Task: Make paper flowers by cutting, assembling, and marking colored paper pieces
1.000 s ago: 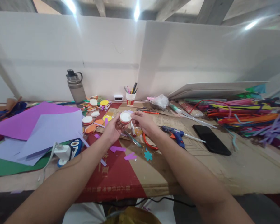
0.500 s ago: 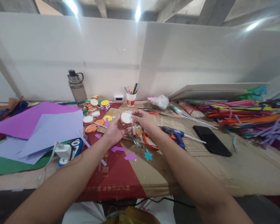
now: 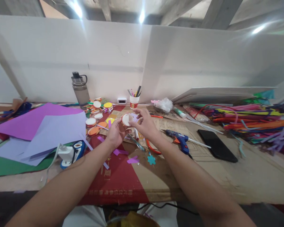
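Observation:
My left hand (image 3: 115, 134) is closed round a small white disc (image 3: 126, 120) with a reddish-orange rim, its white face turned toward me. Over the disc's right edge comes my right hand (image 3: 145, 124), thumb and forefinger apart, the thumb tip overlapping the white face; whether it presses on it I cannot tell. Beneath the hands lie a clear-handled tool (image 3: 138, 143) and orange-red handles (image 3: 152, 147), partly hidden by the right wrist. Left of the hands are more discs, among them a white one (image 3: 91, 122), an orange one (image 3: 93, 131) and a yellow one (image 3: 111, 120).
A blue glue gun (image 3: 183, 142) and a black phone (image 3: 217, 145) lie to the right, with bundled coloured pipe cleaners (image 3: 248, 118) beyond. Purple paper sheets (image 3: 59, 132) and a power socket (image 3: 72, 154) are at left. A bottle (image 3: 80, 91) and a pen cup (image 3: 134, 102) stand behind.
My right hand's fingers have loosened from the disc's edge and spread, with the forefinger lifted. The disc stays in my left hand. The whole view has shifted slightly.

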`<state>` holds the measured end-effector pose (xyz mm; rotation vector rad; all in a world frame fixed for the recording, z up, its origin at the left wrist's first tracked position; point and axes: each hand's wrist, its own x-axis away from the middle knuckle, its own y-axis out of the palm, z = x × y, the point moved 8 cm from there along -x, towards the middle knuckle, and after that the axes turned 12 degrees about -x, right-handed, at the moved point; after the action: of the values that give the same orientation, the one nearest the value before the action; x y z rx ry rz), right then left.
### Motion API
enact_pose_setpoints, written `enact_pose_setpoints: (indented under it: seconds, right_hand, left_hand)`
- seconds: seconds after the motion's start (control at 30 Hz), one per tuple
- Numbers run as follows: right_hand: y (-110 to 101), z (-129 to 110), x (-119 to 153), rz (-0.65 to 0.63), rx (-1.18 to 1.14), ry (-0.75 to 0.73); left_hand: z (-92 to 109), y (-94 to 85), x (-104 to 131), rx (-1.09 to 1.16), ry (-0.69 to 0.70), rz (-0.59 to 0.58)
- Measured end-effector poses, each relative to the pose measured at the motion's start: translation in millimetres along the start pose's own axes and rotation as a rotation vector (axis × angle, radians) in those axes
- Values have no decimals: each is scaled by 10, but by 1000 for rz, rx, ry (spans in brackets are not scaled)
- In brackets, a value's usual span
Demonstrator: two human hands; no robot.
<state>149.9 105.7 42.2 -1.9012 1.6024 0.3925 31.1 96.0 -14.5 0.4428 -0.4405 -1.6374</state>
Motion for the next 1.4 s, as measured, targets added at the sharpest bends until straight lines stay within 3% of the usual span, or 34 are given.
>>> enact_pose_setpoints:
  seconds: [0.17, 0.4, 0.67, 1.17, 1.4]
  right_hand:
    - [126, -167, 70, -92, 151, -156]
    - [152, -142, 76, -109, 170, -224]
    - [152, -139, 75, -98, 155, -202]
    - [155, -98, 85, -91, 161, -107]
    - [163, -80, 82, -82, 163, -126]
  left_hand:
    - [-20, 8, 7, 86, -13, 44]
    - [-14, 27, 11, 69, 27, 18]
    - [-42, -27, -17, 107, 1, 46]
    - [-103, -134, -52, -47, 20, 119]
    - [-84, -86, -52, -89, 54, 83]
